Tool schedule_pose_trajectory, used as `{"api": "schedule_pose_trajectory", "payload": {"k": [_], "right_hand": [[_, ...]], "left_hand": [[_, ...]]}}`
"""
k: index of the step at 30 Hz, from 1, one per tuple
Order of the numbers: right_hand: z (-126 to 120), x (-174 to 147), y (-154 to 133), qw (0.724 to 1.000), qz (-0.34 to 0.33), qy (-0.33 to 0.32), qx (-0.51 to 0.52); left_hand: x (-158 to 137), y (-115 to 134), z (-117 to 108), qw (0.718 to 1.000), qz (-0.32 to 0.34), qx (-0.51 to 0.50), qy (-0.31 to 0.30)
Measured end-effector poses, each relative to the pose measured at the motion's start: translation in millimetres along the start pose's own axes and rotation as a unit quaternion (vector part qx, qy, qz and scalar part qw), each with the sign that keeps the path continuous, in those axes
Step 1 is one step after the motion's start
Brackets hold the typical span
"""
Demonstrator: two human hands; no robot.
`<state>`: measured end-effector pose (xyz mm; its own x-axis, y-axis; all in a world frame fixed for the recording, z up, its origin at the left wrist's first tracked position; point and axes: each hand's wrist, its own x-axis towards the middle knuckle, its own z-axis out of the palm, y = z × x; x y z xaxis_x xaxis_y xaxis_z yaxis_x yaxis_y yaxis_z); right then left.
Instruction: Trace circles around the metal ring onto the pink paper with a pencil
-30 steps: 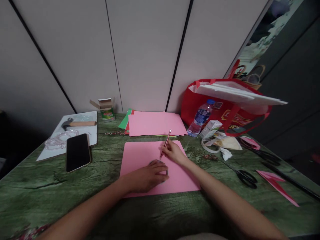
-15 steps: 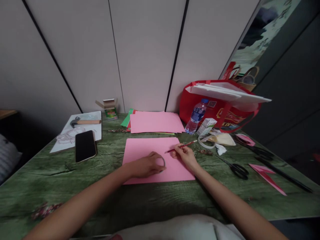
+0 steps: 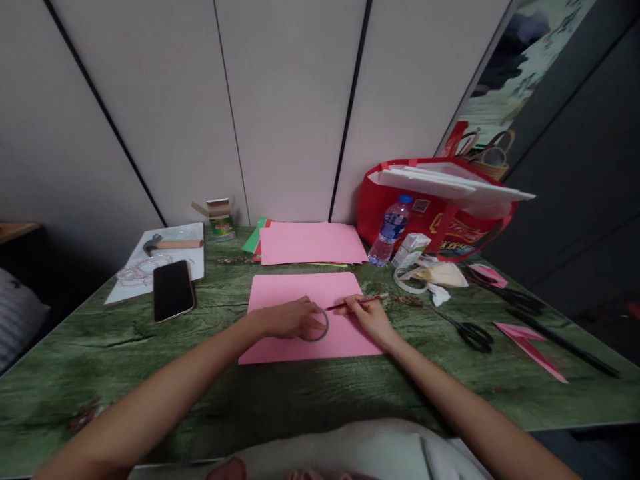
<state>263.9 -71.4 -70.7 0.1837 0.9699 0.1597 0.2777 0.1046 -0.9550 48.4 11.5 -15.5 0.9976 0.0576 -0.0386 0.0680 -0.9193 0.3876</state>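
A pink sheet of paper (image 3: 280,287) lies flat on the table. On it rests a thin grey ring (image 3: 327,325), partly covered by my left hand (image 3: 293,319), whose fingers press the ring against the paper. My right hand (image 3: 371,320) is closed around a dark red pencil (image 3: 369,299). The pencil slants low, its tip pointing left at the upper right rim of the ring, close to my left fingertips. Whether the tip touches the paper I cannot tell.
Behind lies a stack of coloured paper (image 3: 310,243). A phone (image 3: 173,291) and a hammer (image 3: 175,245) are on the left. A water bottle (image 3: 390,230), a red bag (image 3: 370,200), a white tape roll (image 3: 407,283), scissors (image 3: 475,337) and folded pink paper (image 3: 530,347) are on the right.
My left fingers have shifted on the ring, which now lies flat and shows more of its rim. My right hand has brought the pencil lower and its tip to the ring's edge.
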Motion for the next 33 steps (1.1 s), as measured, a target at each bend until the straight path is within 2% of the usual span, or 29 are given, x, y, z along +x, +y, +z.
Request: {"api": "schedule_pose_trajectory", "payload": {"k": [5,9,14,19,22,26,29,33], "right_hand": [[-3.5,-23.9,-8.9,0.997,-0.045,0.012,-0.057],[-4.8,-43.2,-12.9,0.997,-0.037,0.002,-0.061],[-5.2,-58.8,-18.0,0.998,-0.017,-0.033,-0.058],[-1.8,-66.2,-31.8,0.992,-0.045,-0.093,-0.066],[0.3,-66.7,-44.0,0.973,-0.111,-0.170,-0.109],[2.7,-65.1,-54.9,0.925,-0.213,-0.262,-0.172],[5.8,-64.3,-57.9,0.900,-0.248,-0.282,-0.223],[10.9,-64.0,-61.0,0.890,-0.254,-0.280,-0.255]], "left_hand": [[1.8,4.8,-2.6,0.999,-0.030,0.032,-0.028],[2.4,6.6,-2.6,0.999,-0.023,0.043,-0.024],[2.0,9.3,-2.6,0.998,-0.034,0.049,-0.020],[3.2,6.4,-4.6,0.999,-0.020,0.047,-0.014],[4.7,0.5,-4.6,0.999,0.002,0.033,-0.007],[5.7,-6.4,-2.5,1.000,0.012,0.018,-0.007],[5.5,-8.5,-0.8,1.000,0.016,0.007,-0.003],[5.0,-8.6,-0.2,1.000,0.026,0.005,0.007]]}}
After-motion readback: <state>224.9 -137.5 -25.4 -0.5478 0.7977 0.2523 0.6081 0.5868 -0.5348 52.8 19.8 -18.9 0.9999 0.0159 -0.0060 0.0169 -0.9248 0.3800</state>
